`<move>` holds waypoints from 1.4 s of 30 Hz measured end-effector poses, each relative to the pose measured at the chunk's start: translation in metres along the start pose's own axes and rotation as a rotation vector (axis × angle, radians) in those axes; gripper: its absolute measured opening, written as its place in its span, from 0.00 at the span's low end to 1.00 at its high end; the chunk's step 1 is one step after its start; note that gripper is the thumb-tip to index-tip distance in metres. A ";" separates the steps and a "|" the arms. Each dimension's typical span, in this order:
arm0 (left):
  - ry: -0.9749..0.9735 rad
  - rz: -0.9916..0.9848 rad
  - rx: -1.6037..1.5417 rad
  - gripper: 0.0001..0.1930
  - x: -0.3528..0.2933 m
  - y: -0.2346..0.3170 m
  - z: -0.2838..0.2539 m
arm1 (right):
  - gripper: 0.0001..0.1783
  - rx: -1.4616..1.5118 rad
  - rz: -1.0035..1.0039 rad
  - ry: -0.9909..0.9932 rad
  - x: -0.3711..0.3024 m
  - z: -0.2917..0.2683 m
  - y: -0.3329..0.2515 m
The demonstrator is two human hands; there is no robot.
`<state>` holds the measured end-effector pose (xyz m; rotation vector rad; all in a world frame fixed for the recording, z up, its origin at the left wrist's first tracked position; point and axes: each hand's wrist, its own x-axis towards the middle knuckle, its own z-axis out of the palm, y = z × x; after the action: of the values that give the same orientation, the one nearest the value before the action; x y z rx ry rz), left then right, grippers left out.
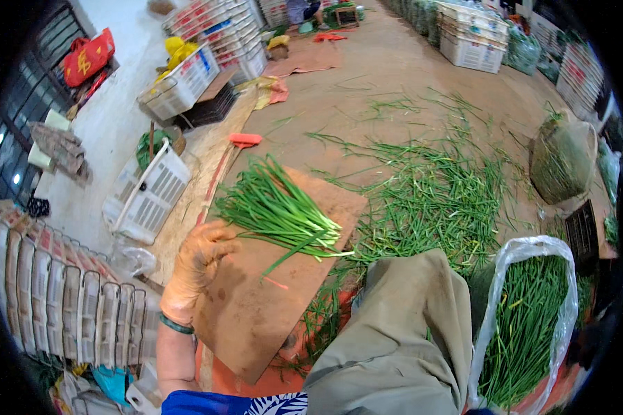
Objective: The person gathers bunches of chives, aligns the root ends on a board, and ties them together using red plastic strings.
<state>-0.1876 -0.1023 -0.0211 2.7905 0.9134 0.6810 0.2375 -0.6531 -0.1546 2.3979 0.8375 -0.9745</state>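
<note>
Head view: indoor work area, brown floor (394, 76), pale wall at 10. Stacked white crates (235, 41) at 11, more crates (471, 48) between 1 and 2, another crate stack (83, 304) past 8. White basket (156, 190) tipped at 9. Small red tool (246, 140) between 10 and 11.

Brown board as worktop (249, 325), centre to 7 o'clock, lying at a slant. Bunch of green stalks (284, 214) on its upper part, just at 9 from centre; leafy tips toward 10, pale ends toward 4. One loose stalk off the bunch, pointing to 8.

Left hand (204, 256) at 8, looks orange-gloved, green band (176, 323) on wrist. Grip half curled, right beside leafy end; can't tell if touching. Right hand out of view, can't tell its grip.

Scattered stalks (436, 200) over floor at 3. Plastic bag (498, 273) at 4, full of long green stalks. Person's trousers (394, 332) at 5.
</note>
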 end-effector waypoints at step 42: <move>0.424 -1.429 -1.292 0.12 -0.029 -0.063 0.160 | 0.12 0.883 -1.255 0.021 0.043 -0.323 -0.475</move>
<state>-0.1690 -0.0650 -0.1902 0.5790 1.4091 0.9577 0.1004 -0.1051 -0.0420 2.3104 2.4459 -2.0794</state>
